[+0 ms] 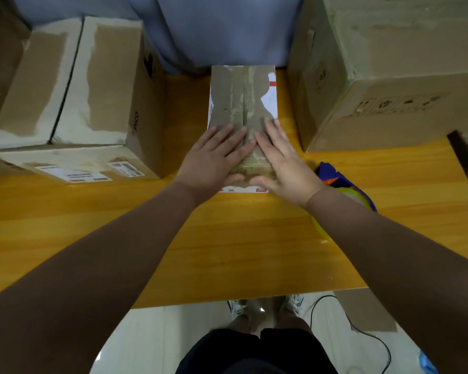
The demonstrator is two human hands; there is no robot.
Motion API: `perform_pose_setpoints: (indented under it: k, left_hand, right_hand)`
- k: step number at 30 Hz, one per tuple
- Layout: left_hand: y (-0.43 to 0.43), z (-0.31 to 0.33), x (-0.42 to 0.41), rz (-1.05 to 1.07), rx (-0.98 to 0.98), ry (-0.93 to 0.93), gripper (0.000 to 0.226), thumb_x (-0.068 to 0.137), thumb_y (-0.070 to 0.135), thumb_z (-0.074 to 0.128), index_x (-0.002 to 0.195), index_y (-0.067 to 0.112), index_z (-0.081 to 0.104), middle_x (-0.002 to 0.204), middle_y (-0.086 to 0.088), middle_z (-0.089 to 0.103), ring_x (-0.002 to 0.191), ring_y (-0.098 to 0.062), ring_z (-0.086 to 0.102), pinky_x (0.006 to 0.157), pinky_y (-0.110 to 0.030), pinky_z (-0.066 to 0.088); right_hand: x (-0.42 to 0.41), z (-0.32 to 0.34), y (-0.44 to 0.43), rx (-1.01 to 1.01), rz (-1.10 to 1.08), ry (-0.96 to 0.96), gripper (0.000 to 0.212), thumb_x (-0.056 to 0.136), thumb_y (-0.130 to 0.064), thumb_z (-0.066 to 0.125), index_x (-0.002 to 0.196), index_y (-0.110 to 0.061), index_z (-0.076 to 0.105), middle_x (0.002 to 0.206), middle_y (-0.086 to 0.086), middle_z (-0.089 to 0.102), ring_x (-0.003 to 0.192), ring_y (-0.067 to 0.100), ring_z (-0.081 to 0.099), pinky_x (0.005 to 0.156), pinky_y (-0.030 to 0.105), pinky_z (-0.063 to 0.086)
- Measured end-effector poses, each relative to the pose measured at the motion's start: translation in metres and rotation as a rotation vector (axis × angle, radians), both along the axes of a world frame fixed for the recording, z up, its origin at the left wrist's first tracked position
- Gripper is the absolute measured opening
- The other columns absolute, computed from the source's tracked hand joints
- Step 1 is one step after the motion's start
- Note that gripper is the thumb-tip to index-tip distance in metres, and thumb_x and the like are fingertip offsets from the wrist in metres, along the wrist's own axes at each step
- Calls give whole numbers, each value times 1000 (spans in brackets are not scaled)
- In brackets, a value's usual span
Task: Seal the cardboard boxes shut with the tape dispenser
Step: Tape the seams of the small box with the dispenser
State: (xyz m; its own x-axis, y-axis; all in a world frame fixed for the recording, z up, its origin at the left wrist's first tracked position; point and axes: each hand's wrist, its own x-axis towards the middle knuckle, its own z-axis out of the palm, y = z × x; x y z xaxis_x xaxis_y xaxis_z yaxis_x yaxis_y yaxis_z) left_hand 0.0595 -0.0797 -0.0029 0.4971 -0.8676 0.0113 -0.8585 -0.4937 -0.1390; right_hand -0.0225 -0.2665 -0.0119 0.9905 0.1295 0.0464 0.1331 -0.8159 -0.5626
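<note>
Yellow wood makes the bench, with a blue curtain behind. Both hands lie flat on the small box in the middle. The left hand and right hand have straight, spread fingers, hold nothing, and press on the tape along the top. I think this 1 is nearly done. The tape dispenser lies beside the right wrist, untouched. The big left box shows a dark bare seam, so it likely still waits. Its side reads "PICO"; its stickers are too small to read.
</note>
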Motion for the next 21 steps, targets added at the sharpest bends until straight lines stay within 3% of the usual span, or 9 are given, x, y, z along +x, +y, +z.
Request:
perform_pose_setpoints:
  k: [2,3,5,7,10,13,14,19,21]
  left_hand:
    - [-3,6,-9,84,54,13,80,86,71,11,150,24,2,159,-8,15,146,-30,12,117,-43,4]
    - [-7,8,-13,118,57,20,82,85,72,5,151,24,2,159,-9,13,146,-32,11,117,-44,6]
    - [-22,12,-21,153,32,24,81,87,68,6,152,21,20,157,-12,23,141,-37,26,114,-48,22]
    - [-37,13,-23,136,23,-14,75,90,59,7,152,18,19,158,-12,20,142,-34,25,114,-46,22]
    - [-37,12,-17,100,88,25,75,90,56,4,153,15,1,161,-7,3,148,-24,4,118,-42,2]
    - [-17,7,-12,4,49,-93,67,96,51,14,149,10,25,154,-11,30,142,-26,29,116,-45,20]
    - [-6,3,-8,-13,47,-131,63,98,48,16,148,11,24,153,-12,30,141,-27,30,115,-46,22]
    - [45,6,-3,47,28,-70,53,100,37,20,150,24,7,156,-8,14,143,-23,12,115,-47,6]
    - [53,10,-5,79,48,-38,54,101,34,25,151,27,6,158,-9,14,143,-23,9,116,-46,5]
  right_hand:
    - [-6,11,9,297,-131,38,71,100,-39,42,154,-13,4,158,-8,-13,145,4,-7,114,11,3]
    - [-7,17,17,492,-242,76,63,103,-33,35,154,-16,1,159,-7,-6,142,0,5,111,9,12]
    - [-10,21,29,789,-405,172,57,105,-26,29,154,-20,-1,157,-6,14,129,-5,31,96,4,32]
    - [-12,17,35,837,-447,158,58,105,-23,32,154,-22,1,152,-12,23,127,-9,38,91,-1,36]
    - [-14,9,30,843,-429,134,59,103,-27,38,153,-28,7,157,-8,21,138,1,31,106,14,34]
    - [-13,6,30,797,-443,115,57,104,-26,37,154,-25,9,158,-3,22,142,6,24,103,4,27]
    - [-12,6,31,794,-448,110,56,104,-25,36,154,-25,9,157,-2,25,140,5,27,101,2,27]
    - [-11,5,31,759,-462,122,54,105,-29,32,154,-27,9,153,-6,29,139,7,29,107,13,24]
    - [-12,9,31,744,-453,132,55,105,-29,32,154,-26,8,149,-9,32,136,5,30,100,5,24]
